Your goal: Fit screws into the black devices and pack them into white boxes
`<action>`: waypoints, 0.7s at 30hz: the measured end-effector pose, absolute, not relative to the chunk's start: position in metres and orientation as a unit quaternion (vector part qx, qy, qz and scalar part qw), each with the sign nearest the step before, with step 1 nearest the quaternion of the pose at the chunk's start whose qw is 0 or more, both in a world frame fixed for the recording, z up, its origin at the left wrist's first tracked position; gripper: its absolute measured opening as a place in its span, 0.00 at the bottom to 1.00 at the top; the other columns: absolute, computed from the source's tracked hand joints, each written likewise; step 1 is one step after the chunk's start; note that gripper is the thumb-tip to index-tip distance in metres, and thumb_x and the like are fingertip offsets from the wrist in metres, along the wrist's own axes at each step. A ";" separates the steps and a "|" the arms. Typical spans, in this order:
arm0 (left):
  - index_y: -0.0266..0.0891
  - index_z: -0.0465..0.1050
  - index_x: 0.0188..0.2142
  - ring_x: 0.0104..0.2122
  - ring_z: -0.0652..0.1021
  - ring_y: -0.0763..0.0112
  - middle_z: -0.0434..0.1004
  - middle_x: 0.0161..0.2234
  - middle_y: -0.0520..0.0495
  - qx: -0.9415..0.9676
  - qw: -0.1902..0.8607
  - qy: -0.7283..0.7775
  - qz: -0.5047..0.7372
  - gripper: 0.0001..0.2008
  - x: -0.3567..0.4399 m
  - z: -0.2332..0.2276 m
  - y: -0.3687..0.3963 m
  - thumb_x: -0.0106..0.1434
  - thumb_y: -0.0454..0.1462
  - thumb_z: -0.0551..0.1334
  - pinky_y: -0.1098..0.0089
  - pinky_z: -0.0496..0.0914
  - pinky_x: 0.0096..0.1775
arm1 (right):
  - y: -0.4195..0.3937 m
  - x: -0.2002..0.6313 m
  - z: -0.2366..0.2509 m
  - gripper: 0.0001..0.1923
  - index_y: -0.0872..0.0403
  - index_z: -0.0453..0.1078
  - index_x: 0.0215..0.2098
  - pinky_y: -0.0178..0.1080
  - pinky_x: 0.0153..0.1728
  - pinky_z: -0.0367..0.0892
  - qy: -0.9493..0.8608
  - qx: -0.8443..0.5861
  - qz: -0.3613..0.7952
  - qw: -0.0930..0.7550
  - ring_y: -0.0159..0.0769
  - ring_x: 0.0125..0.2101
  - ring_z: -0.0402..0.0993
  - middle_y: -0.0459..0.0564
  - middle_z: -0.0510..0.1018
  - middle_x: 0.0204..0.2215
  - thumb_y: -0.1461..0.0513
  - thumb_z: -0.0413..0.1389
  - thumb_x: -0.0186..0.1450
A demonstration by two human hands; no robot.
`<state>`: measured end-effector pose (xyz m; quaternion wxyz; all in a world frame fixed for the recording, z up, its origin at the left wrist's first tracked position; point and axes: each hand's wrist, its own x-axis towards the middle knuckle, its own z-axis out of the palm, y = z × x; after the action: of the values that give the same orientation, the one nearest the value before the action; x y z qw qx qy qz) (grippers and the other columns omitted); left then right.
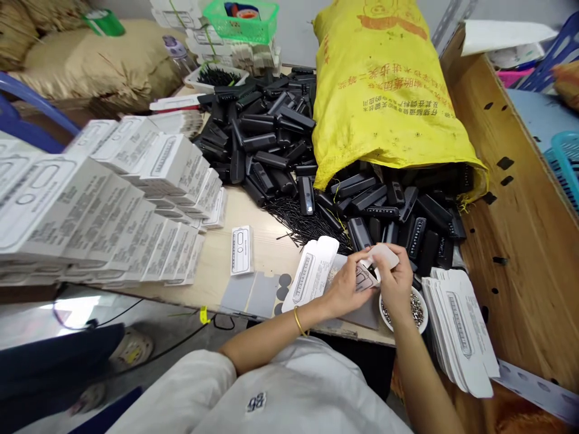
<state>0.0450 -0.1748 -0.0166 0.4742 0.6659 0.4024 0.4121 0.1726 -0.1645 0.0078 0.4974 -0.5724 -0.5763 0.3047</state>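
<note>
My left hand (347, 284) and my right hand (394, 278) meet over the table's near edge and together hold a small white carton (367, 272) with a dark printed panel. Its flap is open under my right fingers. An unfolded white carton blank (312, 272) lies just left of my left hand. Below my right hand sits a small white bowl (423, 319) of tiny metal parts. A gold bangle circles my left wrist.
A heap of black plastic devices (271, 138) spills from a yellow sack (384, 90) across the wooden table (266, 241). Stacked white boxes (113, 199) fill the left. Flat carton blanks (456, 337) lie at right beside a wooden board (511, 199). A green basket (242, 21) stands at the back.
</note>
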 end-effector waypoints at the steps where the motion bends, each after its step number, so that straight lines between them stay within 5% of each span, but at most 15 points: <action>1: 0.41 0.44 0.62 0.62 0.65 0.56 0.59 0.62 0.33 0.658 0.485 0.401 0.413 0.39 0.045 -0.016 -0.174 0.56 0.33 0.64 0.53 0.62 0.60 | -0.169 0.164 0.004 0.10 0.50 0.70 0.41 0.44 0.39 0.70 -0.579 -0.571 0.263 0.520 0.39 0.37 0.75 0.49 0.77 0.37 0.54 0.52 0.67; 4: 0.40 0.37 0.65 0.62 0.64 0.56 0.56 0.64 0.30 0.642 0.515 0.391 0.412 0.42 0.043 -0.014 -0.172 0.58 0.33 0.62 0.53 0.61 0.60 | -0.181 0.148 0.001 0.07 0.50 0.72 0.38 0.47 0.46 0.69 -0.619 -0.536 0.189 0.542 0.42 0.44 0.74 0.51 0.78 0.40 0.58 0.54 0.66; 9: 0.39 0.41 0.64 0.61 0.67 0.55 0.61 0.61 0.31 0.623 0.541 0.403 0.396 0.41 0.043 -0.011 -0.172 0.57 0.34 0.64 0.53 0.63 0.60 | -0.188 0.149 -0.001 0.09 0.51 0.70 0.45 0.48 0.47 0.71 -0.550 -0.569 0.212 0.573 0.41 0.45 0.76 0.52 0.79 0.44 0.62 0.52 0.67; 15: 0.39 0.46 0.60 0.62 0.65 0.56 0.58 0.62 0.29 0.634 0.507 0.380 0.444 0.32 0.047 -0.020 -0.179 0.61 0.37 0.61 0.52 0.61 0.60 | -0.191 0.148 -0.008 0.13 0.49 0.72 0.46 0.54 0.47 0.71 -0.684 -0.469 0.075 0.553 0.46 0.50 0.74 0.52 0.80 0.44 0.66 0.50 0.67; 21: 0.40 0.55 0.57 0.42 0.77 0.60 0.73 0.47 0.41 0.623 0.471 0.502 0.372 0.33 0.022 0.010 -0.174 0.55 0.41 0.66 0.62 0.72 0.43 | -0.180 0.155 0.014 0.11 0.51 0.74 0.42 0.52 0.48 0.71 -0.666 -0.491 0.166 0.536 0.44 0.48 0.75 0.55 0.75 0.52 0.58 0.51 0.67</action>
<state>0.0223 -0.1742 0.0103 0.4707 0.6226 0.5021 0.3724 0.1553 -0.1799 0.0138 0.5362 -0.4914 -0.6658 0.1662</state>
